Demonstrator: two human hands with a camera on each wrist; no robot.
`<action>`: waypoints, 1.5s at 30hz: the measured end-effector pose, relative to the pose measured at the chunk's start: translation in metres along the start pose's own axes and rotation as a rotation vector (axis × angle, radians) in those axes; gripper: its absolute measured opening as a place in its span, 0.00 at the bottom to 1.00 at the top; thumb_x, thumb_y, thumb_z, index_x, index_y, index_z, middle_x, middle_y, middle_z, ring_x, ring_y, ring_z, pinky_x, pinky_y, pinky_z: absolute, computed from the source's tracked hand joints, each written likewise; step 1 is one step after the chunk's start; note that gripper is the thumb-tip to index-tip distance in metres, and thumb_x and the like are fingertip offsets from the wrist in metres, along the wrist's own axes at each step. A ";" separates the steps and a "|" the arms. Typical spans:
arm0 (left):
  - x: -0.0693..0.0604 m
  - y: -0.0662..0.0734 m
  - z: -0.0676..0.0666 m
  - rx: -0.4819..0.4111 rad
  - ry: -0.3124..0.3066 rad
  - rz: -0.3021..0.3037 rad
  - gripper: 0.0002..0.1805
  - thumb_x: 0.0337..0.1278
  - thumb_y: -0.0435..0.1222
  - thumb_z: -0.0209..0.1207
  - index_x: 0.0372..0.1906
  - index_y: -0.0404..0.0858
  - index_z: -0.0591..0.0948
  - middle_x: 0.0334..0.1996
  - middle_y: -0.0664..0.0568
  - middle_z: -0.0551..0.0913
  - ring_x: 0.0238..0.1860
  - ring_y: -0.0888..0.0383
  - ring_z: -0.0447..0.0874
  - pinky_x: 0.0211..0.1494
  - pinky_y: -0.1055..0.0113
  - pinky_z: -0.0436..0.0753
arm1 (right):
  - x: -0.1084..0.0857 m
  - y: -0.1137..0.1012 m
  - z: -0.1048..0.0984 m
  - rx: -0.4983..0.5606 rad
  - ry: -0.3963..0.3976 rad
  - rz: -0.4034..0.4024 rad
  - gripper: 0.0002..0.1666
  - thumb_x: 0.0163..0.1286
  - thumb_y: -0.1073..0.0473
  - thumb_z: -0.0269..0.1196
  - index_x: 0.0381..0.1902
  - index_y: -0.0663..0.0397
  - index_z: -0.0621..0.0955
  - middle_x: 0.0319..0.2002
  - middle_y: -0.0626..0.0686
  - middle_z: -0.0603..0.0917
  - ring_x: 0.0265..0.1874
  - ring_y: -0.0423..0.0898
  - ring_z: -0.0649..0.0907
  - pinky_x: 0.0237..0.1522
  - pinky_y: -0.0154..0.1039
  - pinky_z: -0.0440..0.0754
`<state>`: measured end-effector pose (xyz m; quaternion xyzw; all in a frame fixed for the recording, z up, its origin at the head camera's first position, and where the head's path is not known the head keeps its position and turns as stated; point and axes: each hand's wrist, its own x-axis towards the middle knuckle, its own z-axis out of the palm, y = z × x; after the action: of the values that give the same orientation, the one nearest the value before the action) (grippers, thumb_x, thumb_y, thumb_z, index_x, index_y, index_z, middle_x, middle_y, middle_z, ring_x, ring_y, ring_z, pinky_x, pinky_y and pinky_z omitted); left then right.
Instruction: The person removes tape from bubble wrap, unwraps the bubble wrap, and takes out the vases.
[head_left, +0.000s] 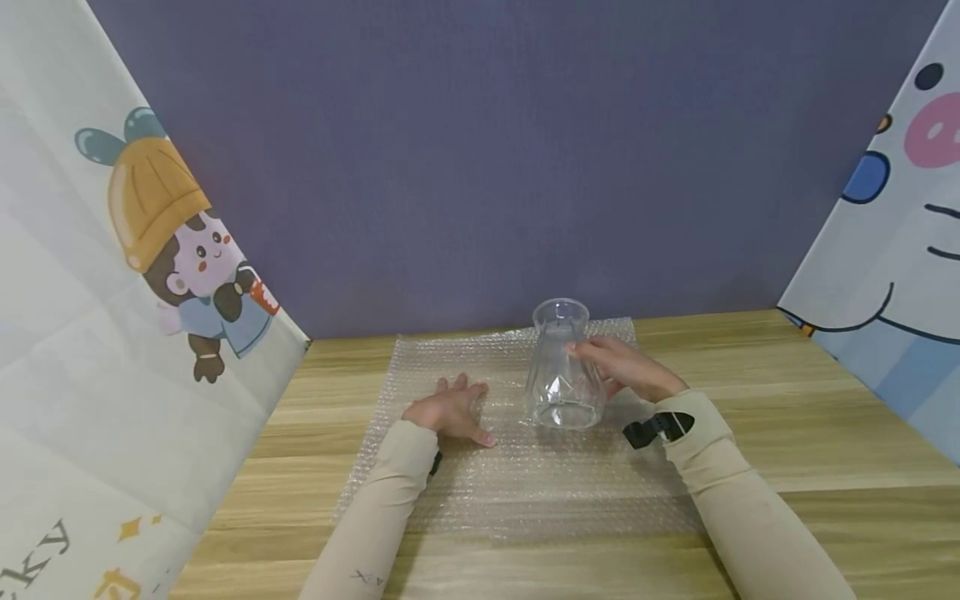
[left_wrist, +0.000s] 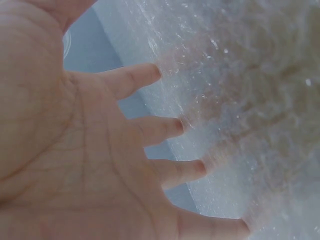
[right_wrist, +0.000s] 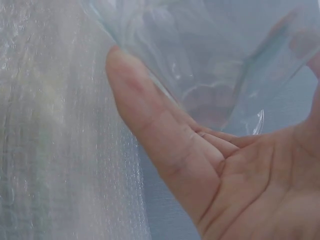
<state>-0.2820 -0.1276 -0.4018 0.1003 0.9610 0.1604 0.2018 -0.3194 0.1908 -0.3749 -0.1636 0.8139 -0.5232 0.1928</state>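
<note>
A clear glass vase [head_left: 558,367] with a flared rim is over the right part of a sheet of bubble wrap [head_left: 487,492]. My right hand [head_left: 626,367] grips the vase from its right side. In the right wrist view, the thumb [right_wrist: 145,105] lies along the glass [right_wrist: 200,65]; other fingers are partly hidden. I cannot tell whether the vase's base touches the sheet. To the left, my left hand [head_left: 450,410] is spread low over the bubble wrap. The left wrist view shows its fingertips [left_wrist: 172,126] against the wrap [left_wrist: 250,100], nothing gripped.
The bubble wrap lies flat on a wood-grain table [head_left: 787,392], its far edge near a dark purple-grey back panel [head_left: 487,167]. White side panels with cartoon prints, one at the left [head_left: 90,333] and one at the right [head_left: 922,275], flank the table.
</note>
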 end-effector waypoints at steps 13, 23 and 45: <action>0.019 0.009 -0.004 0.004 0.010 -0.034 0.58 0.46 0.61 0.73 0.82 0.55 0.57 0.84 0.43 0.42 0.83 0.32 0.35 0.70 0.17 0.47 | 0.020 0.001 -0.027 0.034 -0.033 -0.013 0.41 0.80 0.40 0.51 0.74 0.67 0.64 0.62 0.72 0.77 0.42 0.52 0.89 0.39 0.52 0.91; 0.028 0.014 -0.008 0.033 0.019 -0.055 0.58 0.47 0.63 0.72 0.82 0.55 0.56 0.84 0.42 0.42 0.83 0.32 0.36 0.69 0.17 0.51 | 0.030 0.000 -0.042 0.034 -0.036 -0.009 0.41 0.79 0.40 0.53 0.72 0.70 0.65 0.57 0.68 0.80 0.40 0.48 0.88 0.37 0.47 0.91; 0.035 0.017 -0.010 0.017 0.027 -0.076 0.59 0.46 0.63 0.72 0.82 0.57 0.56 0.84 0.44 0.42 0.83 0.33 0.35 0.70 0.17 0.49 | 0.036 -0.002 -0.051 -0.030 0.022 0.034 0.39 0.75 0.40 0.59 0.67 0.68 0.70 0.47 0.55 0.81 0.36 0.43 0.82 0.28 0.38 0.86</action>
<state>-0.3152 -0.1058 -0.4002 0.0634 0.9681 0.1458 0.1938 -0.3759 0.2131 -0.3586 -0.1466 0.8265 -0.5091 0.1903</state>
